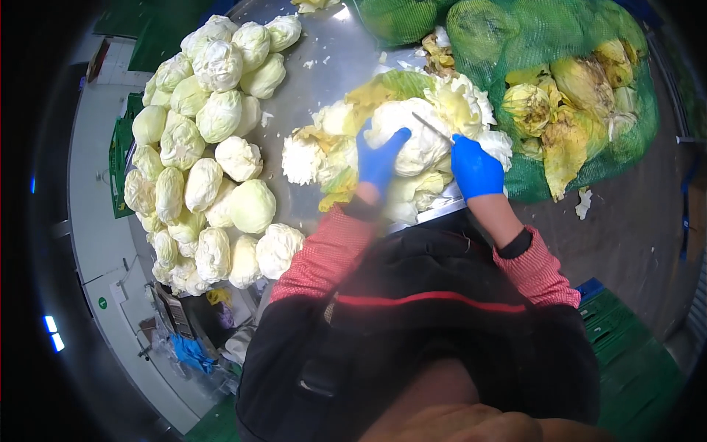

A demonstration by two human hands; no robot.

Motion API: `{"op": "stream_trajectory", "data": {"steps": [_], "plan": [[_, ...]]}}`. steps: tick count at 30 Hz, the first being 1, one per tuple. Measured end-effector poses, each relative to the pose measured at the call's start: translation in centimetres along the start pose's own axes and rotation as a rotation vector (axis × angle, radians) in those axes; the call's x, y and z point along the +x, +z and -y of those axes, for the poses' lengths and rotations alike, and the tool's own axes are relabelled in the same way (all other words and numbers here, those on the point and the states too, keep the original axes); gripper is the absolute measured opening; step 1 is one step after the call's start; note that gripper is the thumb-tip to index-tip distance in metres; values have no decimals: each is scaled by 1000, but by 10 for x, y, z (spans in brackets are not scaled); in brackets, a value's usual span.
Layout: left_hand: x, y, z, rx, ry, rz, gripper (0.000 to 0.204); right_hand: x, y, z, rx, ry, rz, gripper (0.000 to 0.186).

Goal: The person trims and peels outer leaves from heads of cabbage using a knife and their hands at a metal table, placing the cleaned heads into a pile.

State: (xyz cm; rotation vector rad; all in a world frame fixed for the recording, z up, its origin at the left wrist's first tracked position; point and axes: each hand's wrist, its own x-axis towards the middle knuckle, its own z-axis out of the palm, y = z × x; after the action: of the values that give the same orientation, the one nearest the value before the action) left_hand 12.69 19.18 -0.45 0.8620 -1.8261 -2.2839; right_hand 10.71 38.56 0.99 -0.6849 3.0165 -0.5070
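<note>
My left hand point(381, 158) in a blue glove grips the side of a pale cabbage point(409, 151), with fingers and thumb spread round it. My right hand point(475, 169), also gloved in blue, is closed on the handle of a knife point(427, 124), whose blade angles up and left over the cabbage's upper part. Loose yellow, green and white leaves point(324, 162) lie around and under it on the metal table point(302, 92).
Trimmed cabbages point(252, 206) are heaped along the table's left. Green mesh sacks point(486, 29) of cabbages, some with yellowed, browned leaves, fill the right and back. Green crates point(618, 339) stand low at the right, another point(121, 155) behind the heap. A blue crumpled item point(191, 352) lies lower left.
</note>
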Motion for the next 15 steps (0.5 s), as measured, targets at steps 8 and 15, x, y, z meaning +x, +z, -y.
{"op": "stream_trajectory", "data": {"steps": [8,15], "plan": [[-9,8,4,31,142,10,80,14,-25,-25,547,265,52,24],[-23,19,9,118,312,-36,86,43,-14,24,122,118,-127,43]]}}
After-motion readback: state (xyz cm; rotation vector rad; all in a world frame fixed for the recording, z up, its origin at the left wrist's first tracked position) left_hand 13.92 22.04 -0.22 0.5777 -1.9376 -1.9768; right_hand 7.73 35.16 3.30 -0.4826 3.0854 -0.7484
